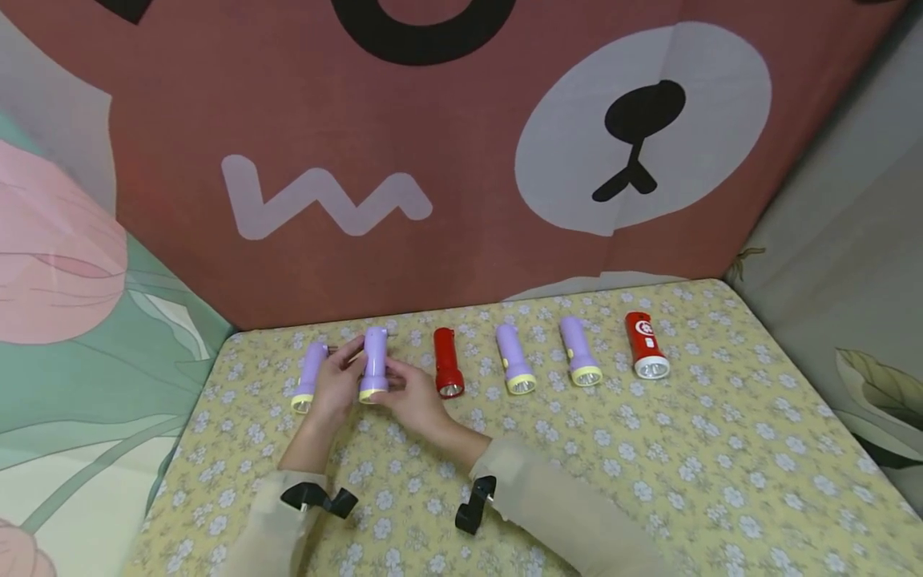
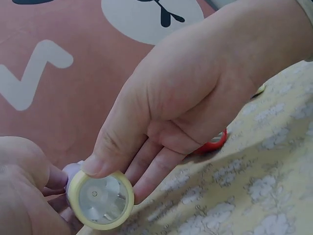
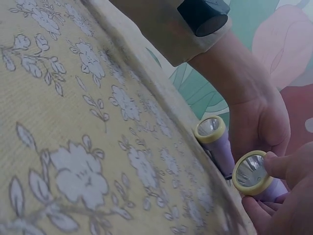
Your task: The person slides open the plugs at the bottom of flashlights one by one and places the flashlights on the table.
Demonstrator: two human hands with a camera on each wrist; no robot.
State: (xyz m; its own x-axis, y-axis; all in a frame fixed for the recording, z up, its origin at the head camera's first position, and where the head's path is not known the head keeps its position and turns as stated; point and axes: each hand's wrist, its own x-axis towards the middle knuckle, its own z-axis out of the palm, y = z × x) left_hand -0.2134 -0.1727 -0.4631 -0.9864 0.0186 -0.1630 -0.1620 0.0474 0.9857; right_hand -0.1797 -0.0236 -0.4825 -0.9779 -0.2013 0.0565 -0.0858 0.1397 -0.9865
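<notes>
Both hands hold a purple flashlight (image 1: 376, 357) with a pale yellow rim, its lens end facing the person. The left hand (image 1: 337, 389) grips it from the left side. From the right, the right hand (image 1: 418, 397) pinches it near the head, with the thumb on the yellow rim (image 2: 128, 196) in the left wrist view. Another purple flashlight (image 1: 312, 373) lies just left of the left hand, partly covered by it; its lens end (image 3: 210, 128) shows in the right wrist view. A red flashlight (image 1: 447, 365) lies close to the right hand's far side.
Farther right on the flowered yellow cloth (image 1: 692, 481) lie two more purple flashlights (image 1: 513, 353) and a red flashlight (image 1: 644, 340) with a white rim. A printed fabric wall (image 1: 433, 264) stands along the back edge, with more fabric at both sides.
</notes>
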